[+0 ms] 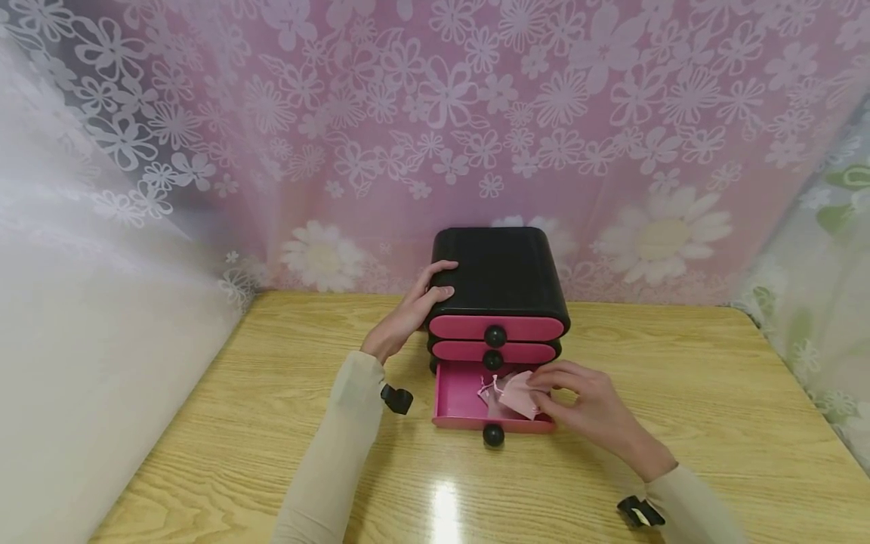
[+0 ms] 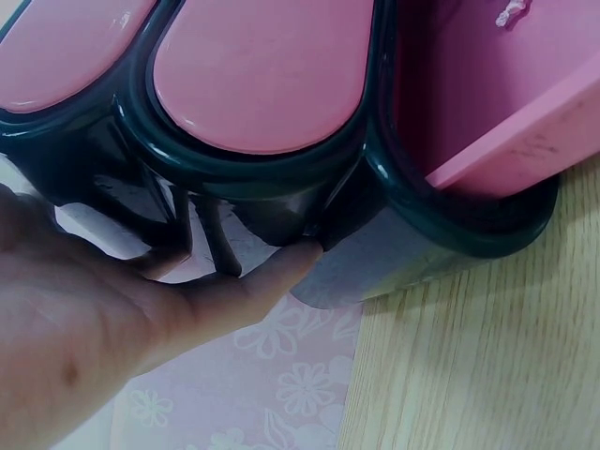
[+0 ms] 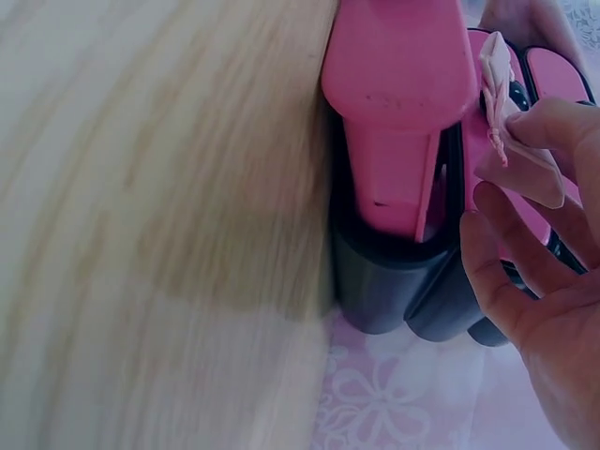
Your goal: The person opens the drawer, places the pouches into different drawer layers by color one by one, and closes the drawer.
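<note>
A black mini drawer cabinet [image 1: 499, 272] with pink drawer fronts stands on the table, its bottom drawer [image 1: 451, 400] pulled out. My left hand [image 1: 408, 310] rests against the cabinet's left side, fingertips reaching its top; in the left wrist view a finger touches the black side wall [image 2: 347, 253]. Between thumb and fingers, my right hand [image 1: 591, 400] pinches a small pink drawstring pouch [image 1: 519, 394] over the right part of the drawer. Beneath it, a paler, sheer item [image 1: 499, 410] shows partly inside the drawer. In the right wrist view the pouch [image 3: 534, 173] hangs at the fingertips.
The two upper drawers are closed, each with a round black knob [image 1: 495, 336]. Another knob [image 1: 493, 435] juts forward from the pulled-out drawer. The wood-grain table [image 1: 680, 393] extends to both sides. Behind the cabinet hangs a pink flowered curtain [image 1: 408, 151].
</note>
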`<state>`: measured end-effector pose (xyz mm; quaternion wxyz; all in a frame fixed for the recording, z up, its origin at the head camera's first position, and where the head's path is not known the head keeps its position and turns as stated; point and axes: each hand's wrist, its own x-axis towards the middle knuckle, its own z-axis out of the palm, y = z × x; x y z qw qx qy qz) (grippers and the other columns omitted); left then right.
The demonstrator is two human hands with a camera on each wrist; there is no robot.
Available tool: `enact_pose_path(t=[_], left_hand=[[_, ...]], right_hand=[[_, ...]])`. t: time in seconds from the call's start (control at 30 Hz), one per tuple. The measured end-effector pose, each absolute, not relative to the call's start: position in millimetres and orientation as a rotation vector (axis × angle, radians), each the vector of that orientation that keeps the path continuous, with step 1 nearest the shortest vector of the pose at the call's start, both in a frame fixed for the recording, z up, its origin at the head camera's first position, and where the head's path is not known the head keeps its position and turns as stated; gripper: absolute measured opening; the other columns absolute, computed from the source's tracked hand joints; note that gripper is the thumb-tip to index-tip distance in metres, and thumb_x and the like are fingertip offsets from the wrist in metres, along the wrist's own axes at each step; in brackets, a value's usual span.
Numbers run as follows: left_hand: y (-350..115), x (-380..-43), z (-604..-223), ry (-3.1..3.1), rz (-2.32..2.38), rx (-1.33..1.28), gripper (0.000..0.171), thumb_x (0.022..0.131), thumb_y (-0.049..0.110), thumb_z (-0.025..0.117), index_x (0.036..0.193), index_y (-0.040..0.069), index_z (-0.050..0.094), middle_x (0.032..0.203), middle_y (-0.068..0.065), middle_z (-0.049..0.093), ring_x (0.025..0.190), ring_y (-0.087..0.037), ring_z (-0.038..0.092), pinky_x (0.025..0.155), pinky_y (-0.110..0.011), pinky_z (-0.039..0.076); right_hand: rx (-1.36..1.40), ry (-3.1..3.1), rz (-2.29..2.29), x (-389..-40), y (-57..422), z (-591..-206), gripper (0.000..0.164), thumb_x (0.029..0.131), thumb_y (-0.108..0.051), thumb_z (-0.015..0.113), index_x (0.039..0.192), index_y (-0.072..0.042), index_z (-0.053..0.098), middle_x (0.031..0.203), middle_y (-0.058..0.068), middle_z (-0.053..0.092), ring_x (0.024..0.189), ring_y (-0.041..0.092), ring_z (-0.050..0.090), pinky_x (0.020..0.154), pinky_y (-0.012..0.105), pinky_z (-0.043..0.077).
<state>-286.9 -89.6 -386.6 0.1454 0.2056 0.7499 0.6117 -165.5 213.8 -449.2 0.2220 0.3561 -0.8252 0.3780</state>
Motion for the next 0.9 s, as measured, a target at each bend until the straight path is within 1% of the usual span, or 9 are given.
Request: enact_pose_path(t=[0.1,0.2,0.3,0.43,0.7,0.9], left_hand=[[-90,-287,-387,2.162,1.761,0.589,0.043,0.105,0.044,0.048,0.146,0.053,0.038,0.165,0.008,0.020,0.150,-0.025,0.036,0.114,-0.063,0.036],[-91,-287,-387,2.165,1.760,0.589,0.043,0.105,0.044,0.048,0.146,0.053,0.038,0.166,0.009,0.019,0.151,-0.025,0.035,0.115,-0.063,0.036],[-90,-287,-386,2.164,1.758,0.592,0.043,0.105,0.044,0.049,0.146,0.052,0.038,0.166,0.009,0.018,0.150,-0.025,0.035,0.114,-0.063,0.037],[-90,-287,-386,2.156,1.758,0.592,0.043,0.105,0.044,0.049,0.146,0.052,0.038,0.166,0.009,0.018,0.149,-0.025,0.037,0.112,-0.063,0.039],[-90,-287,-386,2.163,1.755,0.591,0.043,0.106,0.043,0.048,0.146,0.052,0.038,0.166,0.007,0.018,0.150,-0.025,0.037,0.114,-0.065,0.036],[-90,-286,-385,2.163,1.746,0.571,0.042,0.105,0.045,0.048,0.145,0.053,0.038,0.165,0.006,0.021,0.150,-0.025,0.036,0.110,-0.065,0.041]], right_hand=[[1.006,-2.260,1.065,-168,210,-452,0.035,0.071,0.007,0.087,0.098,-0.012,0.078,0.100,-0.001,0.075,0.086,0.004,0.068,0.081,0.010,0.053],[1.010,-2.257,1.077,-170,206,-454,0.034,0.071,0.007,0.087,0.098,-0.012,0.078,0.100,-0.001,0.075,0.083,0.002,0.066,0.075,0.012,0.054],[1.014,-2.240,1.079,-172,202,-455,0.033,0.070,0.007,0.087,0.096,-0.011,0.078,0.098,0.000,0.075,0.084,0.004,0.067,0.078,0.010,0.053],[1.032,-2.201,1.058,-175,197,-456,0.034,0.068,0.008,0.087,0.094,-0.011,0.078,0.097,0.002,0.075,0.087,0.011,0.070,0.087,0.006,0.050],[1.004,-2.255,1.004,-178,192,-457,0.029,0.071,0.004,0.088,0.092,-0.014,0.078,0.097,-0.002,0.075,0.087,0.012,0.070,0.083,0.008,0.051],[1.023,-2.249,1.010,-181,190,-459,0.028,0.071,0.005,0.087,0.091,-0.013,0.078,0.096,-0.002,0.075,0.087,0.012,0.070,0.088,0.004,0.048]])
